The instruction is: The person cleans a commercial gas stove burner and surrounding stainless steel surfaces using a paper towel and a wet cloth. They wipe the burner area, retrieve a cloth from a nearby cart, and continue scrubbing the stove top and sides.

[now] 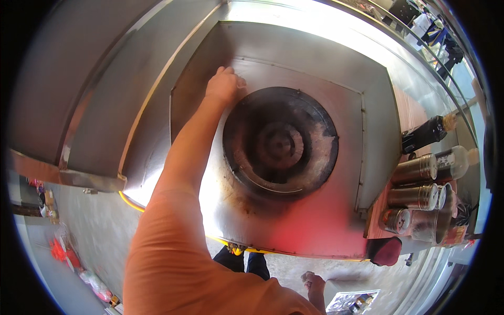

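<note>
My left hand (225, 83) is stretched over the stainless steel stove top (342, 165), beyond and left of the round, blackened burner (281, 145). Its fingers are curled, and a small pale patch shows beside the thumb; whether that is a held thing is unclear. My right hand (314, 281) hangs low near my body, off the near side of the stove, with bent fingers; its palm is hidden. No pan sits on the burner. The steel around the burner is stained brown at the near left, and a red reflection lies at the near right.
Raised steel guards (378, 130) edge the stove's back and right. On a shelf to the right stand a dark bottle (423, 134), several metal canisters (415, 169) and a clear container (429, 224). A dark red cloth item (386, 251) sits at the near right corner. A yellow hose (132, 201) runs along the near edge.
</note>
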Motion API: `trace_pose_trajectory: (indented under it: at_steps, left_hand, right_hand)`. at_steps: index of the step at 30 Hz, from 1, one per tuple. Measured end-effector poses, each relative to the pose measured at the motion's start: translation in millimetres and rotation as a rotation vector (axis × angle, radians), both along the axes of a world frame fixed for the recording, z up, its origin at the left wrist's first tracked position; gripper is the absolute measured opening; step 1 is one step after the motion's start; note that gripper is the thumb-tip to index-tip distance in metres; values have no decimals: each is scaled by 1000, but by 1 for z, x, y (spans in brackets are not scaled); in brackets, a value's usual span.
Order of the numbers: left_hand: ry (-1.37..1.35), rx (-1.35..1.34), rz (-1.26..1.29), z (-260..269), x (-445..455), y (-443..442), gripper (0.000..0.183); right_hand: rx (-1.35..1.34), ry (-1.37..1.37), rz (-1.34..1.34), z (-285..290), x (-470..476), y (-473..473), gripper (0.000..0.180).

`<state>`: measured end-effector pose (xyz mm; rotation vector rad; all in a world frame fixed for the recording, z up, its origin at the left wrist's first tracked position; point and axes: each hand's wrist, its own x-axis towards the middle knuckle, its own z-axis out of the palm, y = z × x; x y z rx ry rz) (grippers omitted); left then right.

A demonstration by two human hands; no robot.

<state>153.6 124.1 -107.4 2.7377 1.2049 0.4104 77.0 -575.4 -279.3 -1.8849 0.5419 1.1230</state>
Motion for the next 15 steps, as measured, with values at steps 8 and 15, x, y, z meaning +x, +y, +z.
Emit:
trace_pose_trajectory:
  at_steps: [8,15]
  left_hand:
    - [26,-10,-314,-22,-64,-20,3]
    - [68,-72,-610,11,-175,-141,11]
  right_hand:
    - [-53,186,-117,14,-5,59,14]
    - [36,-4,162,-30,2,55,30]
